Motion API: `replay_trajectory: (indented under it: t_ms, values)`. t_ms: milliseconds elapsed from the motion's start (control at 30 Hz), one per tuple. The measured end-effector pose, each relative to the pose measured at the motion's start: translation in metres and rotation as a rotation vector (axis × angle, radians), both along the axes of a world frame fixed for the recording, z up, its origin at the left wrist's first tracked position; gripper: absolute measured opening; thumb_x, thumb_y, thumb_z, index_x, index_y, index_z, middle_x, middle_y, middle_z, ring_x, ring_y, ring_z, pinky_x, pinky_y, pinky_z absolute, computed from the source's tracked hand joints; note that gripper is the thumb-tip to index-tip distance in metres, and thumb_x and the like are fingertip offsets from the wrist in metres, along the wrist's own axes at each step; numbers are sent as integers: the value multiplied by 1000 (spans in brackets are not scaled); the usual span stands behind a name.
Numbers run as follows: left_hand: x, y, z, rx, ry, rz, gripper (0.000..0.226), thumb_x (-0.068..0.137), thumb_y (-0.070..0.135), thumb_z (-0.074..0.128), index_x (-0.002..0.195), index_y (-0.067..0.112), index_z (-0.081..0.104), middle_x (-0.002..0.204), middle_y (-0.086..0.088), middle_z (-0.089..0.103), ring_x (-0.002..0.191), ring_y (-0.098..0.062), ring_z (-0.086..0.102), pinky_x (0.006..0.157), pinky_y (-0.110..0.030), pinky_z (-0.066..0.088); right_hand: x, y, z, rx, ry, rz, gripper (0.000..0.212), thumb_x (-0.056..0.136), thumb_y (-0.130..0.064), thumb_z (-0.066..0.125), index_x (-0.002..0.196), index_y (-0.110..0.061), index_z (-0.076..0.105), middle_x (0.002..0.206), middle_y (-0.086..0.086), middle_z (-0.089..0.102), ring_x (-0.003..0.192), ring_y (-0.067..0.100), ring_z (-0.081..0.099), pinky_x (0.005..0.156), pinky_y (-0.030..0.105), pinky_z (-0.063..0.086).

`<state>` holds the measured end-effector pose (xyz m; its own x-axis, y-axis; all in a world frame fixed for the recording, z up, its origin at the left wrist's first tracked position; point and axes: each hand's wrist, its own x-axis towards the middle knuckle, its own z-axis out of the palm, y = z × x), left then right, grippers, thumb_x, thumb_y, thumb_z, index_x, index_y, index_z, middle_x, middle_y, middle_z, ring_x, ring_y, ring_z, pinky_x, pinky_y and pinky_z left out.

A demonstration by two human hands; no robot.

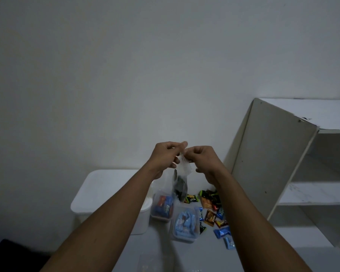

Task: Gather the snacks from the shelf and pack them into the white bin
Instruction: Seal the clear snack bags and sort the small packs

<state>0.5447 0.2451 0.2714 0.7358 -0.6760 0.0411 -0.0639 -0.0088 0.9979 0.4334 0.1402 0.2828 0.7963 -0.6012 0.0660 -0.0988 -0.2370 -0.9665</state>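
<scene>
Head view. L hand [166, 154] and R hand [202, 159] are raised side by side at centre, fingers curled. Both pinch the top edge of a small clear plastic bag [182, 179] w/ dark contents, which hangs below the hands. Lower left: white rectangular plastic bin [98, 191], partly hidden by the L forearm. Just right of it: farther clear plastic tub [162, 208] w/ red-and-blue packets, and nearer clear plastic tub [185, 225] w/ pale-blue wrapped pieces. Right of the tubs: loose wrapped snacks [210, 211] (green, orange, brown, blue) scattered on the grey floor [165, 256]. Far right: white wooden shelf unit [273, 154], near the plain pale wall [126, 75].
</scene>
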Motion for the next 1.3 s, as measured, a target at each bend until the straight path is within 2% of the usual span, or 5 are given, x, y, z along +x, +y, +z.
replay_trajectory:
  t_ms: [167,333,767,1033,1300]
  values:
    - [-4,-2,-5,-57,107,39,18,91,13,69,103,0,72,98,-18,74,85,-34,72,73,-39,59,6,4,-8,27,-8,-47,22,96,-10,60,91,8,71,77,15,69,42,-4,52,37,8,34]
    - [-1,0,-8,-67,103,118,14,90,8,70,100,0,73,94,-19,74,78,-29,71,67,-37,61,15,10,-13,63,-22,-104,19,92,-10,64,80,0,74,83,24,72,71,25,58,67,36,47]
    - [-4,12,-5,175,-101,-21,17,83,-6,69,99,-1,73,83,-23,72,62,-20,67,68,-37,62,23,11,-20,84,-60,-231,20,91,-4,60,75,-8,71,79,10,70,72,18,60,66,32,50]
    - [-5,9,-12,95,-38,-5,15,87,-5,68,90,9,71,79,-17,70,65,-21,66,72,-40,62,14,8,-17,43,15,-114,16,92,-3,59,81,-7,70,80,17,70,66,21,63,42,21,41]
    - [-3,12,-18,87,89,27,20,88,-6,65,106,1,67,87,-20,69,68,-22,67,67,-36,62,10,2,-27,64,89,64,38,83,6,65,114,-16,65,70,3,68,72,26,58,55,32,41]
